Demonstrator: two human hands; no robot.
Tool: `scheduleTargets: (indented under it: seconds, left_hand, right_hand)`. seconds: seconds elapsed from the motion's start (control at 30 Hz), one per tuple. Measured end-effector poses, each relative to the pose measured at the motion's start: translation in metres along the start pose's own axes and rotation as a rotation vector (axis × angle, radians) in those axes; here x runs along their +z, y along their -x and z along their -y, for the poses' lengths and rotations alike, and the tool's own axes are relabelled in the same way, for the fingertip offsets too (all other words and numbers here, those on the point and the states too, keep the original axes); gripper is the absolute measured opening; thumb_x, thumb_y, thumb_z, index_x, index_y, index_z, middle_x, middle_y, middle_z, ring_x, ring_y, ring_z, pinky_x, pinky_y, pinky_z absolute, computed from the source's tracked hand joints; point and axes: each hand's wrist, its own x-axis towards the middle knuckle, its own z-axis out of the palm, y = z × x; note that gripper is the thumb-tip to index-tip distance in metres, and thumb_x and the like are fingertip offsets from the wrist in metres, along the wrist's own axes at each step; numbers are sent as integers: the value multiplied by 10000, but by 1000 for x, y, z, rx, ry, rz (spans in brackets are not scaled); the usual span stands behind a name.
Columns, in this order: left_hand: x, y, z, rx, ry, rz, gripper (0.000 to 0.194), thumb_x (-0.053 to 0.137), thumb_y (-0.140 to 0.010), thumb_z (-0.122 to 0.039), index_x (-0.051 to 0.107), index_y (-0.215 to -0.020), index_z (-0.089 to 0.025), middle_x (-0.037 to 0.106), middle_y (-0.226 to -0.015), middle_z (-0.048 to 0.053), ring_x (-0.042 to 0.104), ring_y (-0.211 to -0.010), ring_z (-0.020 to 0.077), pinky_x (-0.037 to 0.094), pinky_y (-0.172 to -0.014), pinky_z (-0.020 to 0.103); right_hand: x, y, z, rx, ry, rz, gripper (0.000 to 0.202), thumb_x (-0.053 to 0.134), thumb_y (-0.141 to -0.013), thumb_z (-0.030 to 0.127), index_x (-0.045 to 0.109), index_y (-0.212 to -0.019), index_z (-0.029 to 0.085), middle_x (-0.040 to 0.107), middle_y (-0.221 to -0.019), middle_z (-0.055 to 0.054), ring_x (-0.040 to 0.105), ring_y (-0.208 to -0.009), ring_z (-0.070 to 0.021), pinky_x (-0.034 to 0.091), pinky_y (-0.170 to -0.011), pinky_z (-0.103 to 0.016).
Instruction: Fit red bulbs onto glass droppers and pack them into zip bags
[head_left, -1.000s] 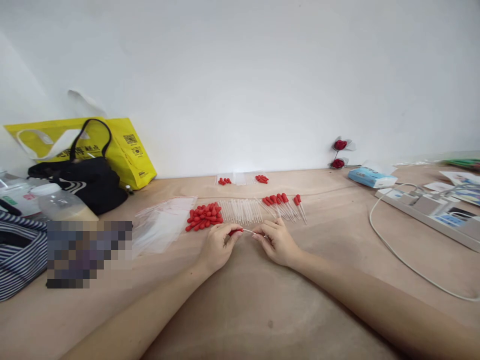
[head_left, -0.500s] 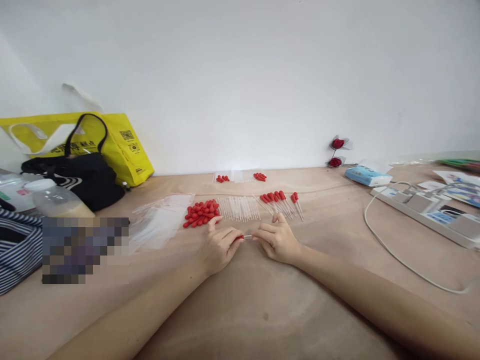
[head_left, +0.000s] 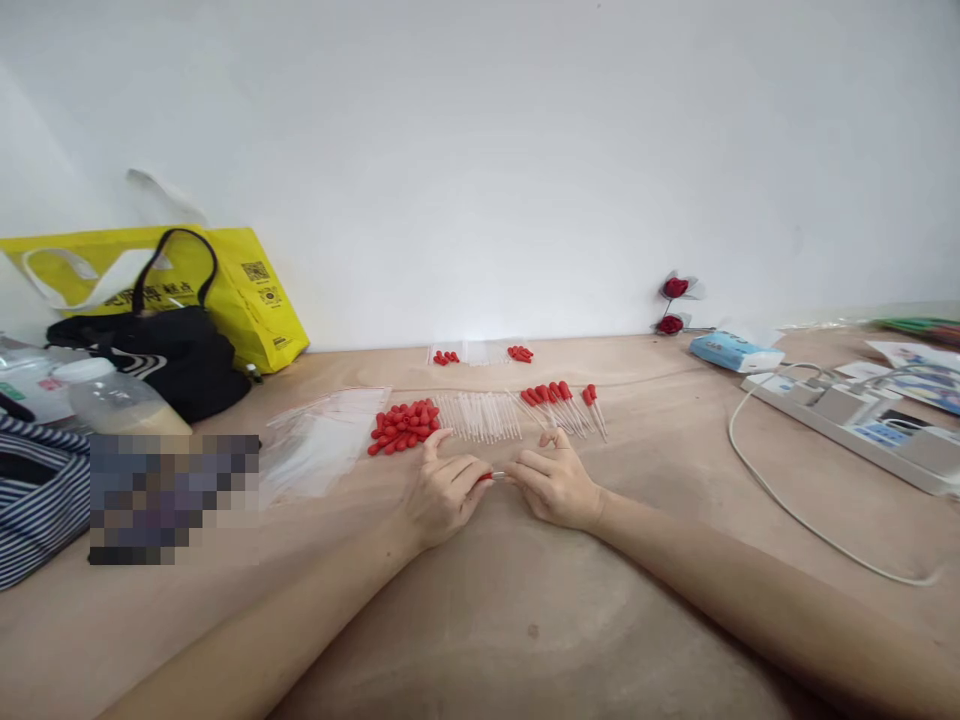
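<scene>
Red bulb [head_left: 487, 477] partly inside left grip [head_left: 442, 494]

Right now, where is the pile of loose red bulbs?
In the head view, the pile lies left of centre, between the plastic bags and the clear tubes, just beyond the left hand.

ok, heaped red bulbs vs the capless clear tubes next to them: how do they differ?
Colour: the red bulbs are solid red; the clear tubes look see-through to whitish.
Shape: red bulbs are short and rounded, clear tubes long and thin.
Layout: red bulbs lie heaped, clear tubes roughly side by side.
Shared: both lie on the table.
</scene>
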Motion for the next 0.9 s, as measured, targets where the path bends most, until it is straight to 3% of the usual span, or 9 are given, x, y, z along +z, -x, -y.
scheduleTargets:
  seconds: [0.37, 0.53, 0.7, 0.9]
  left_hand:
    - [2, -2, 4, 35, 52, 14, 125, 435, -833, -158, 552, -790, -168, 656, -695, -25, 582, -585, 92, 199, -975, 434]
    - [-1, -1, 11, -94, 109, 55, 98, 495, -828, -244, 577, -841, -193, 678, -743, -25, 608, -711, 118, 158, -982, 422]
    - [-4, 0, 15, -110, 81, 79, 120, 510, -826, -290, 613, -874, -253, 690, -854, -35, 584, -878, 155, 130, -982, 426]
    - [-4, 0, 13, -94, 48, 26, 114, 522, -817, -264, 633, -842, -262, 692, -877, -38, 580, -914, 171, 113, -982, 446]
  right_hand:
    - [6, -1, -3, 40, -82, 32, 223, 368, -848, 170, 571, -759, 154, 550, -627, -3, 394, -544, -99, 265, -709, -287]
    - [4, -2, -5, 102, -131, 86, 217, 392, -865, 221, 589, -808, 149, 578, -654, -7, 452, -606, -102, 261, -699, -278]
    - [-1, -1, -7, 118, -31, 51, 170, 470, -837, 273, 614, -810, 186, 588, -632, 9, 459, -660, -115, 248, -743, -304]
    - [-2, 2, -9, 51, 117, 31, 164, 483, -830, 271, 616, -765, 202, 594, -611, 24, 449, -682, -110, 184, -884, -377]
